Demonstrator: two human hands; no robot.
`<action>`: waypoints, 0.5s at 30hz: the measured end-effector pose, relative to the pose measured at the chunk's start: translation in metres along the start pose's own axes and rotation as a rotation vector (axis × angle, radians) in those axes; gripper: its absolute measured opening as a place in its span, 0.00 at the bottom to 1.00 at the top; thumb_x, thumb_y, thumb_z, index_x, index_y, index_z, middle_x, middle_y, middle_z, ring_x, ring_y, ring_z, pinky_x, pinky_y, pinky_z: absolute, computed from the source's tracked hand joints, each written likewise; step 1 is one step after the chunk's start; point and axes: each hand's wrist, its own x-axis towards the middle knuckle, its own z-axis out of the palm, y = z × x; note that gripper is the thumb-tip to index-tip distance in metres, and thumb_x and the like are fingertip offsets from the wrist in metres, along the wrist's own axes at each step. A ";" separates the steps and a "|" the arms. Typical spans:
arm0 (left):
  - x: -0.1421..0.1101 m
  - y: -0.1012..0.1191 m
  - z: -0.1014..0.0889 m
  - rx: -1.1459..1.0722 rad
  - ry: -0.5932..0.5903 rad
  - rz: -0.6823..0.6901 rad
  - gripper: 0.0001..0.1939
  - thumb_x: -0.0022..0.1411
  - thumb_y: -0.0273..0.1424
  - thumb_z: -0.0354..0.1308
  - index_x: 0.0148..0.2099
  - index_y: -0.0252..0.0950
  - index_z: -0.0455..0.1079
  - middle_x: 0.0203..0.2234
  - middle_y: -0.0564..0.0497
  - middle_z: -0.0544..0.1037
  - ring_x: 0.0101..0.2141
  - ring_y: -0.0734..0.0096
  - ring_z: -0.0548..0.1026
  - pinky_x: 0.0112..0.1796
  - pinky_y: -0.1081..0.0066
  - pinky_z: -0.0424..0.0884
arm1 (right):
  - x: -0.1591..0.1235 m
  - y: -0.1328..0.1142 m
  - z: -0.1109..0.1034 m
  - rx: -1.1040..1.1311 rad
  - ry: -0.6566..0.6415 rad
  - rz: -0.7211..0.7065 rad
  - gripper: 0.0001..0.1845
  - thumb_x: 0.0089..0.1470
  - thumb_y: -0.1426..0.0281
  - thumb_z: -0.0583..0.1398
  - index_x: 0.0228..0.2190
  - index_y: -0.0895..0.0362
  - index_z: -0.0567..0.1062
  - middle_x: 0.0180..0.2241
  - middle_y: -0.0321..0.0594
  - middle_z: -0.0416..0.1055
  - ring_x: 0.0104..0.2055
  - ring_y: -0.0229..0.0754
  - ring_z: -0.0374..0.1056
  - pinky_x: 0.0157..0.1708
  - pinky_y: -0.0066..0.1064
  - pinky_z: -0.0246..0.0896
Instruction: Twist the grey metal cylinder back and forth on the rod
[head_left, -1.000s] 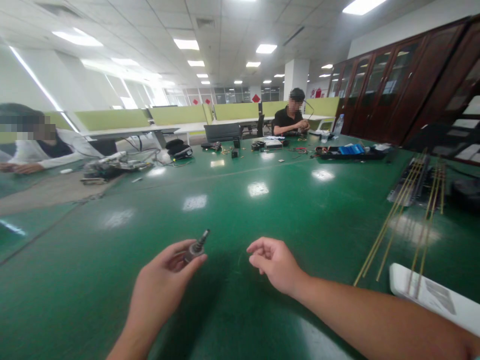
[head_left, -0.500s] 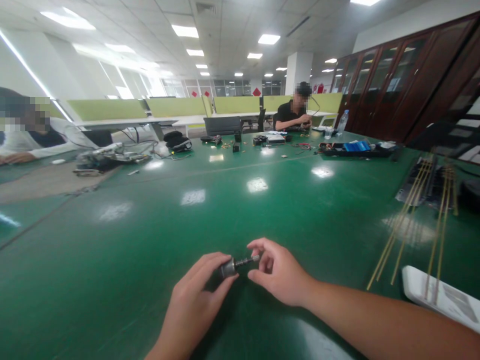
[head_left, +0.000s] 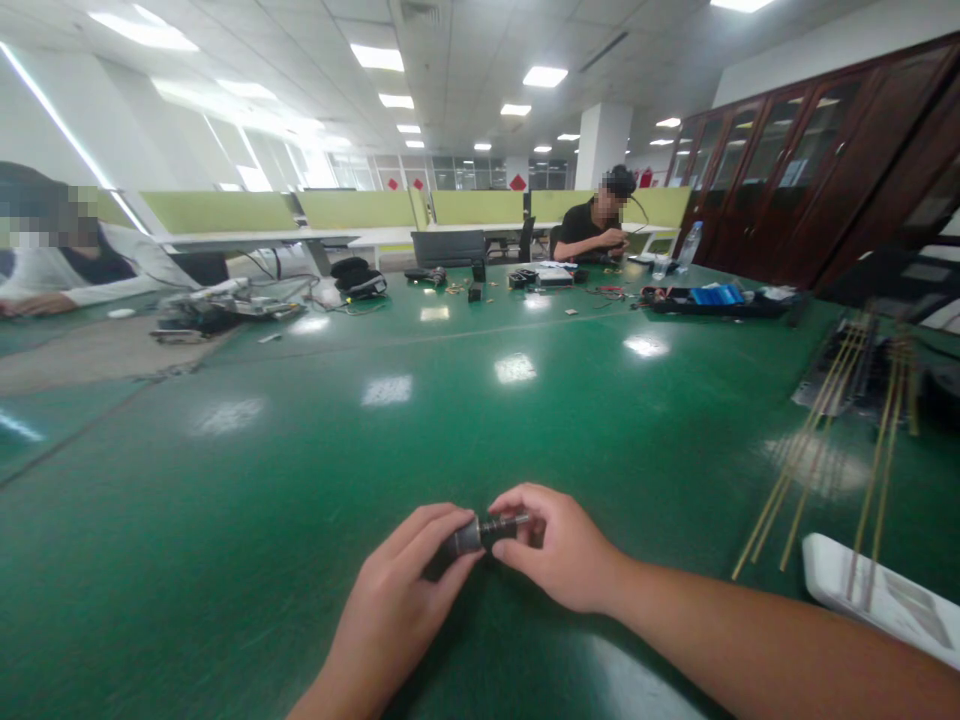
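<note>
Low in the middle of the view, a small dark-grey metal cylinder with a thin stepped shaft is held above the green table. My left hand is closed around its body, with the thumb below and the fingers over the top. The shaft points right, into the curled fingers of my right hand. My right thumb and index finger lie on either side of the dark part of the shaft and appear to pinch it. The pale shaft tip shows between those fingers. The rest of my right fingers are partly hidden.
Thin yellowish rods lean at the right, above a white device. At the far side are a black tray, a bottle and electronic parts. One person sits opposite, another at left. The green table reflects ceiling lights.
My right thumb and index finger have come in around the shaft, nearer the cylinder's body. My left hand and the cylinder have shifted slightly right.
</note>
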 end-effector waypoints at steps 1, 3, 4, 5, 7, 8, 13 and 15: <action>0.000 0.000 0.000 0.001 -0.001 0.001 0.10 0.68 0.32 0.57 0.50 0.39 0.70 0.43 0.50 0.75 0.42 0.70 0.75 0.45 0.75 0.72 | 0.000 -0.001 0.000 0.001 -0.002 -0.002 0.14 0.48 0.73 0.65 0.40 0.55 0.77 0.32 0.35 0.71 0.28 0.35 0.63 0.30 0.28 0.60; 0.000 0.000 0.001 -0.001 -0.010 -0.003 0.10 0.68 0.32 0.57 0.51 0.39 0.70 0.43 0.49 0.75 0.43 0.70 0.75 0.45 0.75 0.72 | 0.000 -0.002 -0.001 -0.010 0.001 -0.011 0.13 0.49 0.73 0.65 0.39 0.55 0.77 0.31 0.35 0.70 0.28 0.36 0.63 0.30 0.28 0.60; 0.000 0.000 0.001 -0.004 -0.014 -0.003 0.10 0.68 0.32 0.57 0.51 0.39 0.70 0.43 0.49 0.75 0.43 0.70 0.75 0.45 0.75 0.72 | 0.000 -0.002 -0.001 -0.018 0.004 -0.017 0.12 0.49 0.72 0.65 0.39 0.55 0.78 0.31 0.35 0.70 0.29 0.36 0.64 0.31 0.28 0.60; 0.000 0.000 0.002 -0.006 -0.016 -0.003 0.10 0.68 0.32 0.57 0.51 0.39 0.70 0.43 0.49 0.75 0.43 0.70 0.75 0.45 0.75 0.73 | 0.000 -0.003 -0.001 -0.023 0.007 -0.023 0.11 0.49 0.72 0.65 0.38 0.55 0.78 0.31 0.35 0.70 0.29 0.36 0.64 0.31 0.28 0.60; 0.001 0.001 0.002 -0.008 -0.020 -0.001 0.10 0.68 0.31 0.57 0.51 0.39 0.70 0.43 0.49 0.75 0.43 0.70 0.75 0.45 0.75 0.73 | 0.000 -0.002 -0.002 -0.025 0.010 -0.029 0.10 0.49 0.71 0.65 0.37 0.55 0.79 0.30 0.35 0.71 0.29 0.36 0.65 0.31 0.28 0.60; 0.001 0.001 0.002 -0.009 -0.018 0.002 0.10 0.68 0.31 0.57 0.51 0.39 0.70 0.43 0.49 0.75 0.43 0.70 0.75 0.44 0.75 0.73 | 0.000 -0.002 -0.002 -0.022 0.008 -0.030 0.10 0.50 0.71 0.65 0.37 0.55 0.79 0.31 0.35 0.71 0.30 0.37 0.65 0.32 0.28 0.61; 0.001 0.003 0.001 -0.015 -0.005 0.011 0.09 0.68 0.31 0.57 0.50 0.38 0.71 0.42 0.48 0.75 0.41 0.70 0.76 0.43 0.76 0.74 | 0.001 -0.002 -0.002 -0.001 0.001 -0.042 0.08 0.50 0.69 0.66 0.36 0.55 0.80 0.32 0.36 0.73 0.31 0.38 0.67 0.33 0.29 0.62; 0.002 0.004 0.000 -0.018 0.004 0.014 0.09 0.67 0.31 0.57 0.49 0.38 0.72 0.42 0.48 0.76 0.41 0.69 0.76 0.43 0.75 0.74 | 0.002 -0.002 -0.002 0.007 0.004 -0.044 0.08 0.51 0.68 0.66 0.35 0.55 0.81 0.32 0.37 0.74 0.32 0.38 0.67 0.34 0.29 0.62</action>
